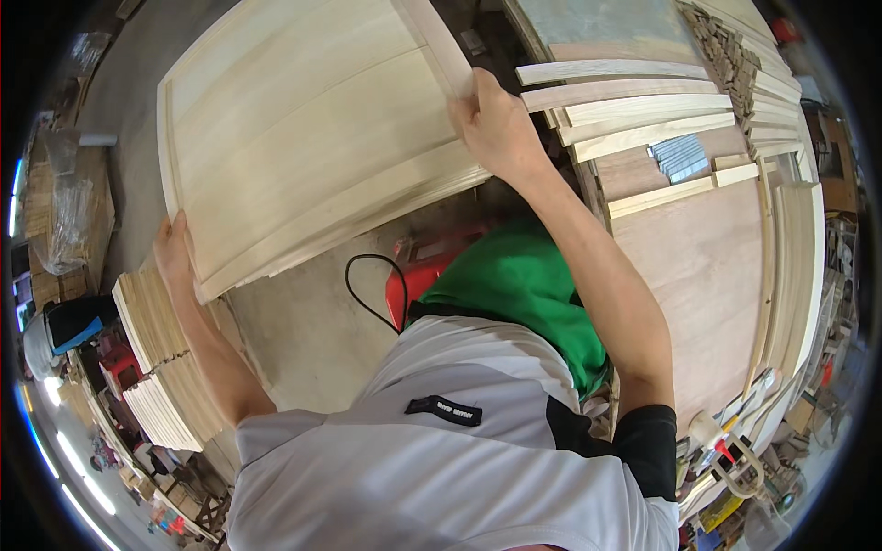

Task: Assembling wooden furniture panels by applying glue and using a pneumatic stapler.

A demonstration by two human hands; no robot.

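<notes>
Above the floor, left of the worktop (707, 266), a pale wooden panel (303, 138) is held up, pinched at its near-left corner by the left hand (173, 253) and its far-right edge by the right hand (496, 124). Both grips are best kept firm and level, clear of the loose slats (634, 101).

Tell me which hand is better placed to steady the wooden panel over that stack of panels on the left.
Left, probably. The left hand grips the wooden panel at its lower corner, right beside the stack of panels. The right hand holds the far edge, near the workbench.
</notes>
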